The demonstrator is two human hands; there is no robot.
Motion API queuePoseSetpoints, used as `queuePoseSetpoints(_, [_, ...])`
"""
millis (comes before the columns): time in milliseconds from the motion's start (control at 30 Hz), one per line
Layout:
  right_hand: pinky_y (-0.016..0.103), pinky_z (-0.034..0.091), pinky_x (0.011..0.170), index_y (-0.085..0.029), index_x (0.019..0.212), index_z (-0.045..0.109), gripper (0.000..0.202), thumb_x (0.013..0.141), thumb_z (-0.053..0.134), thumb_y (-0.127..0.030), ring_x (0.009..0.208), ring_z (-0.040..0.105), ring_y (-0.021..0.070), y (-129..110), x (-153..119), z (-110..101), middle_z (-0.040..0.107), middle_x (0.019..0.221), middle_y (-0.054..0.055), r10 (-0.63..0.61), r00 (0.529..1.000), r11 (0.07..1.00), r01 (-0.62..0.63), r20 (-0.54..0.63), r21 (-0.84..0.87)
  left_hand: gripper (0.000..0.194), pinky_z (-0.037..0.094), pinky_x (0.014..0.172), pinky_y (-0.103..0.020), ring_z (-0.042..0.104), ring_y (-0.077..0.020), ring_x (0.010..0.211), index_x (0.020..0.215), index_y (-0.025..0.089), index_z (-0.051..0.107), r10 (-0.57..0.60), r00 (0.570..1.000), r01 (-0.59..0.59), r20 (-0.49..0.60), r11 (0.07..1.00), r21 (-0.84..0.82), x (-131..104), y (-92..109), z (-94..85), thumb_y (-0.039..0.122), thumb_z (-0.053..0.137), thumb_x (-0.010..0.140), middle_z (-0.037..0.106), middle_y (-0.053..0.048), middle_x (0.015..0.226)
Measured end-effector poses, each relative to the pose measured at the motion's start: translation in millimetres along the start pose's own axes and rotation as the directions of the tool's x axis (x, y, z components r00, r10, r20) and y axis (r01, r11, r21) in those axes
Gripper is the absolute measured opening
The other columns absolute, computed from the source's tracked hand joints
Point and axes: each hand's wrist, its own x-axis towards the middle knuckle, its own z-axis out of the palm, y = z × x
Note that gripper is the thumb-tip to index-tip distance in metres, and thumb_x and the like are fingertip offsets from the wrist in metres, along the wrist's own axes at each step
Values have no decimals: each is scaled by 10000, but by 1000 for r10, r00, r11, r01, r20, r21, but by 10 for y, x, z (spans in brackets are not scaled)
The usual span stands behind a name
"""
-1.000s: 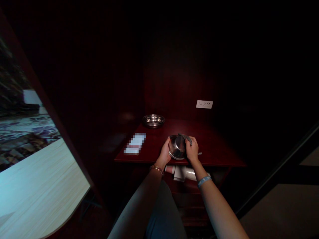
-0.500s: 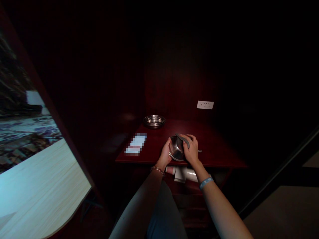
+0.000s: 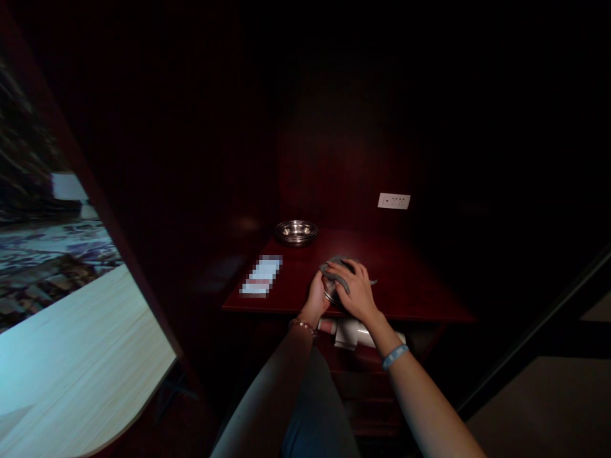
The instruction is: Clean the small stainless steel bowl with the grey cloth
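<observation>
A shiny metal bowl is held above the front of the dark red desk, tilted and largely covered. My left hand grips its left side, with a beaded bracelet at the wrist. Over the bowl's upper surface lies a grey cloth, pressed there by my right hand, whose fingers curl over it. Part of the cloth sticks out beyond the right fingers. A blue band circles my right wrist.
Stacked metal bowls stand at the desk's back left, behind a blurred pale rectangle. A white socket is on the back wall. Below the desktop lie white rolled items. A pale wooden tabletop is at left.
My right hand has slid the grey cloth leftward across the bowl, covering more of it. The left hand keeps its hold in nearly the same place.
</observation>
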Motion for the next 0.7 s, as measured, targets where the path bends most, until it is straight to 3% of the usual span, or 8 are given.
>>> queuePoseSetpoints(100, [473, 265, 1085, -331, 1283, 585, 454, 864, 474, -199, 1281, 389, 265, -22, -77, -4, 562, 1370, -51, -19, 1000, 1000, 19, 18, -18, 237, 556, 707, -204, 690, -122, 650, 965, 130, 658, 17, 1000, -17, -21, 1000, 5, 16, -1, -24, 221, 442, 929, 709, -38, 712])
queuePoseSetpoints(267, [476, 282, 1079, -369, 1335, 533, 482, 881, 458, -224, 1284, 395, 264, -38, -208, -73, 539, 1392, -65, -36, 998, 999, 37, 45, -35, 272, 567, 707, -239, 687, -138, 637, 956, 103, 658, -49, 999, 48, 19, 998, 37, 7, 16, -20, 298, 471, 929, 713, -62, 727])
queuePoseSetpoints(433, [484, 294, 1075, -397, 1380, 474, 529, 879, 461, -228, 1287, 400, 270, -22, -369, -126, 513, 1415, -79, -43, 997, 998, 47, 70, -48, 328, 567, 810, -318, 716, -204, 782, 982, 84, 674, -73, 997, 71, 28, 995, 69, -52, 26, 23, 346, 488, 917, 739, -110, 817])
queuePoseSetpoints(700, [494, 309, 1058, -404, 1411, 429, 589, 856, 455, -206, 1304, 385, 276, 10, -593, -130, 484, 1438, -92, -10, 998, 997, 15, 64, -82, 310, 549, 888, -350, 716, -215, 873, 997, 112, 674, -33, 998, 28, 49, 995, 96, -97, 21, 71, 331, 468, 925, 753, -95, 891])
